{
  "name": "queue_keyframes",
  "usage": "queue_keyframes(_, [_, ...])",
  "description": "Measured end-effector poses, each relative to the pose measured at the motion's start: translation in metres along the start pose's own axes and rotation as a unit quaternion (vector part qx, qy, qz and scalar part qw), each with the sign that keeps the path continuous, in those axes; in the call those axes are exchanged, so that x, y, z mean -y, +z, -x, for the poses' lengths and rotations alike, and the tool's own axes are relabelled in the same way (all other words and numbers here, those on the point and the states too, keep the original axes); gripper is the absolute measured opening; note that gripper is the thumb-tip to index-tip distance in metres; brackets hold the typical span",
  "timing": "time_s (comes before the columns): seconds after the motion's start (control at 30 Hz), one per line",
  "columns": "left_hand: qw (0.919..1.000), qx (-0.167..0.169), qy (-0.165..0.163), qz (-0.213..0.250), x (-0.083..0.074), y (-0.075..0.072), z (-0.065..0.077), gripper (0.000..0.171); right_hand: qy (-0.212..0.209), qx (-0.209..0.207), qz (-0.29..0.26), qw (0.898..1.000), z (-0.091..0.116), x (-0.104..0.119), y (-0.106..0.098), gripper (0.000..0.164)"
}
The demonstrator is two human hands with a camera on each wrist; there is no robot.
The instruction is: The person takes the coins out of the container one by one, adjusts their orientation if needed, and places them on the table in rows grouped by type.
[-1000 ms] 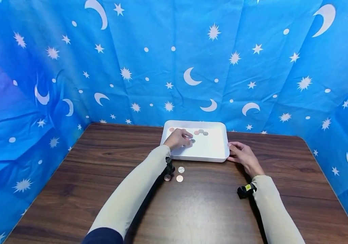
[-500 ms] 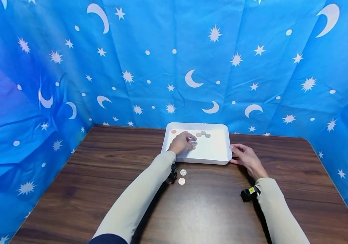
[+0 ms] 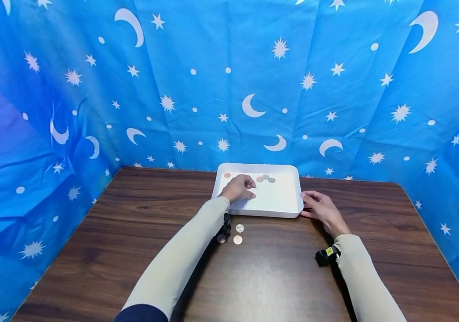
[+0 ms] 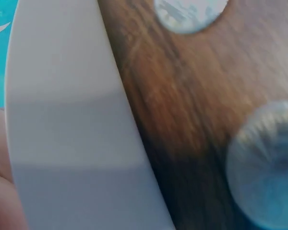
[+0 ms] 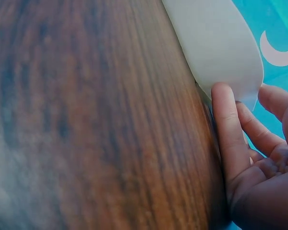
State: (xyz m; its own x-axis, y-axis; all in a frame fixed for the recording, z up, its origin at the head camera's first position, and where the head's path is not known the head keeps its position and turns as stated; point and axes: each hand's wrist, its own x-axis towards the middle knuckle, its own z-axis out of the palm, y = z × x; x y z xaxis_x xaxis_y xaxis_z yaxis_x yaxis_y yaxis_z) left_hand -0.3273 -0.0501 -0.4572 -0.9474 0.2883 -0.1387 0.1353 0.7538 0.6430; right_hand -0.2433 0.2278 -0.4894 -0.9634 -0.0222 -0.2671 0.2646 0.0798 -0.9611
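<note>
My left hand reaches over the left part of a white tray, thumb and fingers bent together around a coin at their tips. In the left wrist view the tray wall hides most of that hand; only a bit of skin shows at the left edge. My right hand is at the tray's near right corner. The right wrist view shows one straight finger against the outer wall and another fingertip at the rim.
Inside the tray lie a copper coin by the far left corner and a small cluster of coins near the back wall. On the table before it are a silver coin, a copper one and a darker one beside the left wrist camera.
A dark coin showed at my left fingertips earlier; now a coin there looks lighter and sits between thumb and fingers. My right hand stays at the tray corner.
</note>
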Motion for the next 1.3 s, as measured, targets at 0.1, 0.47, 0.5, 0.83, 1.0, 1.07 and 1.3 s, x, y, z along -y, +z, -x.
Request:
queue_keyframes(0.1, [0.9998,0.001,0.013,-0.014,0.002,0.0,-0.001,0.019,0.0,0.0,0.003,1.0,0.001,0.0,-0.001,0.054])
queue_keyframes(0.47, [0.9975,0.023,0.064,0.019,0.016,-0.004,0.0,0.033,-0.005,0.007,-0.003,1.0,0.001,0.002,0.001,0.055])
queue_keyframes(0.5, [0.9974,0.023,0.066,0.017,0.016,-0.004,0.0,0.032,-0.005,0.007,-0.004,1.0,0.001,0.002,0.0,0.055])
queue_keyframes(0.83, [0.998,0.014,0.062,0.001,0.016,-0.003,-0.001,0.026,0.0,0.002,0.0,1.0,-0.003,0.001,-0.001,0.051])
queue_keyframes(1.0, [0.9952,0.005,0.097,-0.004,0.013,-0.008,0.004,0.022,-0.003,0.001,-0.001,1.0,-0.002,0.001,-0.002,0.053])
queue_keyframes(1.07, [0.9931,-0.001,0.117,-0.007,0.013,-0.01,0.009,0.02,-0.004,0.002,-0.005,1.0,-0.002,0.001,-0.002,0.053])
queue_keyframes(1.3, [0.9844,-0.015,0.173,-0.025,0.018,-0.017,0.025,0.02,-0.009,0.006,-0.011,1.0,-0.001,0.0,0.0,0.053])
